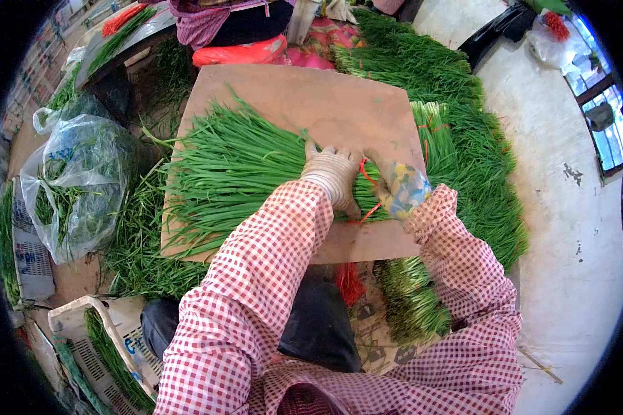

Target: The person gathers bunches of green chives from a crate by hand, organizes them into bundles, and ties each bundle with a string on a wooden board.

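A large bunch of green chives [235, 162] lies on a brown board [291, 86], its leaf tips fanned out to the left. My left hand [329, 173], in a pale glove, presses down over the bunch with its fingers curved around it. Just right of it, my right hand [389, 185] is closed at the stem end, with a patterned cuff at the wrist. A red tie [368, 171] runs around the stems and passes into the right hand's fingers, which are partly hidden. The tie's far ends cannot be made out.
Tied chive bunches [477, 166] are piled along the board's right side, and more [412, 297] sit below it. Loose chives [152, 228] lie to the left, beside a clear plastic bag [83, 180] and a white crate [128, 332]. Red ties [349, 282] hang below the board.
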A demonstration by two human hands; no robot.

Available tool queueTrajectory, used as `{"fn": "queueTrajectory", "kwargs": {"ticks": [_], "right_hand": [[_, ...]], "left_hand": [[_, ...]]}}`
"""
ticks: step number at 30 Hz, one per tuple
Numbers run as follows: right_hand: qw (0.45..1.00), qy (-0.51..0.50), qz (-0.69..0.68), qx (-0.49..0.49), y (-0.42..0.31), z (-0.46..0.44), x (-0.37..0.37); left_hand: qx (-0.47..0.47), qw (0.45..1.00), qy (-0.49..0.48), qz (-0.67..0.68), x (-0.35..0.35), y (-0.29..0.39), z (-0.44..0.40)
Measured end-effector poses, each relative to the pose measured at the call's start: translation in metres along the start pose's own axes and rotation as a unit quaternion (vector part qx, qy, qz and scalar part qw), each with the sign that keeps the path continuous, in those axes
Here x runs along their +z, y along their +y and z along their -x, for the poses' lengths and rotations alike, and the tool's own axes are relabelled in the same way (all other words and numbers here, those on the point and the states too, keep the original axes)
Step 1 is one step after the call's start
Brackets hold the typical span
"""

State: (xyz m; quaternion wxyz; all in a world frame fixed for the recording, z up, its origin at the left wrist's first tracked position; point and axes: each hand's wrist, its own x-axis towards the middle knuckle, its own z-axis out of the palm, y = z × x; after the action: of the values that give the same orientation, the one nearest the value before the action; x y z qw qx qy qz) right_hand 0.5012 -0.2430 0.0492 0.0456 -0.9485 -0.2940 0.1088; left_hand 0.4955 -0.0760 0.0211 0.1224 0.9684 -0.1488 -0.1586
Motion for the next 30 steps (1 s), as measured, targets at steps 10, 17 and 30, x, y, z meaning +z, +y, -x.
{"fn": "queueTrajectory", "kwargs": {"ticks": [10, 17, 30], "right_hand": [[0.999, -0.046, 0.01, 0.008, -0.008, 0.006, -0.026], [0.997, -0.047, 0.022, -0.057, -0.003, 0.001, -0.025], [0.976, -0.027, 0.175, -0.128, 0.018, -0.014, -0.007]], "left_hand": [[0.008, 1.0, 0.011, 0.008, 0.002, 0.0, -0.002], [0.006, 1.0, -0.007, 0.01, -0.001, 0.0, -0.002], [0.007, 1.0, -0.013, 0.01, -0.004, 0.0, -0.001]]}}
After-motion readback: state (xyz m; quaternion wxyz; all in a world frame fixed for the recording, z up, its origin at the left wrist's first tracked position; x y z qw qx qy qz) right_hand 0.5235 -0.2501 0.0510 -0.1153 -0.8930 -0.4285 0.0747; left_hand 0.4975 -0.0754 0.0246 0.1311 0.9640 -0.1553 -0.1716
